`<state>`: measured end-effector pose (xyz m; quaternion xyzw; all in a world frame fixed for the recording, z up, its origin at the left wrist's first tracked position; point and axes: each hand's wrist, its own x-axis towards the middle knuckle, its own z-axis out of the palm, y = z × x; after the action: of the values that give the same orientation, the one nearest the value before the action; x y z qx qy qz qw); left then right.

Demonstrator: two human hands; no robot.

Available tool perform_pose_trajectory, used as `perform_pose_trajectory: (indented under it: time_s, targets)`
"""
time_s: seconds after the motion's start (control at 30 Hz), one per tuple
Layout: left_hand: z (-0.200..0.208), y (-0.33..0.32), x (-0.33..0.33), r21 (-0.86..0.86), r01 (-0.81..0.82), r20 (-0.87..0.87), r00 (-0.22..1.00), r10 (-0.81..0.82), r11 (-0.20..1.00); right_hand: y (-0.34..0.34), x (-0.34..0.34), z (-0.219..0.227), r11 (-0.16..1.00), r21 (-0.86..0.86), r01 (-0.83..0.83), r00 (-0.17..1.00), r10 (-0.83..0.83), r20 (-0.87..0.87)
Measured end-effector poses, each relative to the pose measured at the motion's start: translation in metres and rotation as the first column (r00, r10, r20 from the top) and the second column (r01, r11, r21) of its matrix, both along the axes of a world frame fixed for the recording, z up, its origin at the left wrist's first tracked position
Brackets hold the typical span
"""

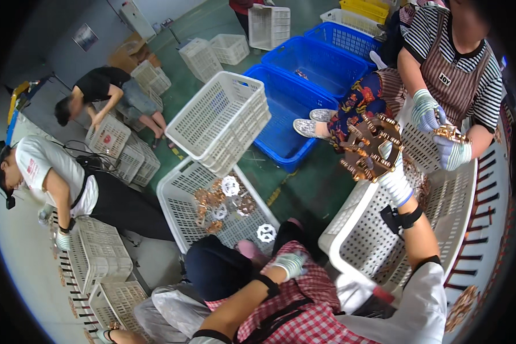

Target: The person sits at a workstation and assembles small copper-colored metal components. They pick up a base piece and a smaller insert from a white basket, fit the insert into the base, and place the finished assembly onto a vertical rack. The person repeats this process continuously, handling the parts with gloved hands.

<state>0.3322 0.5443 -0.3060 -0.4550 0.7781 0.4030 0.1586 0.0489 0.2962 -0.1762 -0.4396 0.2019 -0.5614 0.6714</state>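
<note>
My right hand (395, 182), in a white work glove, is raised at the right and closed on copper-coloured wheel-shaped metal parts (374, 148). They have spokes and raised rims; how many hang together I cannot tell. Below them stands a white slotted crate (341, 243) with more copper-coloured pieces inside. My left hand (292, 265), also gloved, is low in the middle, over the red checked clothing (295, 295) of a person in a dark cap. Its fingers are blurred. Ahead of it a white crate (175, 226) holds copper-coloured pieces (212, 198) and white wheel-shaped pieces (266, 233).
A white crate (212, 123) rests on the far rim of the crate of parts. Blue tubs (284, 123) line the green floor (327, 198) beyond. At the right, a person in a striped apron (467, 74) holds copper-coloured parts. Other people work at the left among stacked white crates (100, 252).
</note>
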Motion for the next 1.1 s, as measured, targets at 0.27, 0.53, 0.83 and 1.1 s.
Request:
perform_pose_trajectory:
  time_s: [0.27,0.53,0.83,1.1]
  targets:
    - [0.001,0.041,-0.026,-0.505,-0.309,-0.332,0.931,0.149,0.806,-0.021,-0.024,-0.016,0.994,0.008,0.110,0.985,-0.108,-0.134]
    - [0.044,0.116,-0.072,-0.069,0.032,-0.699,0.711,-0.071,0.997,-0.022,0.004,0.050,0.891,-0.284,0.355,0.697,-0.454,-0.554]
    - [0.229,0.054,0.056,0.213,0.099,-0.703,0.706,0.082,0.972,0.027,0.041,0.089,0.901,-0.376,0.217,0.622,-0.424,-0.658]
    - [0.301,-0.046,0.022,-0.514,-0.688,-0.818,0.572,-0.053,0.512,0.124,0.063,0.083,0.901,-0.380,-0.210,0.843,-0.030,-0.537]
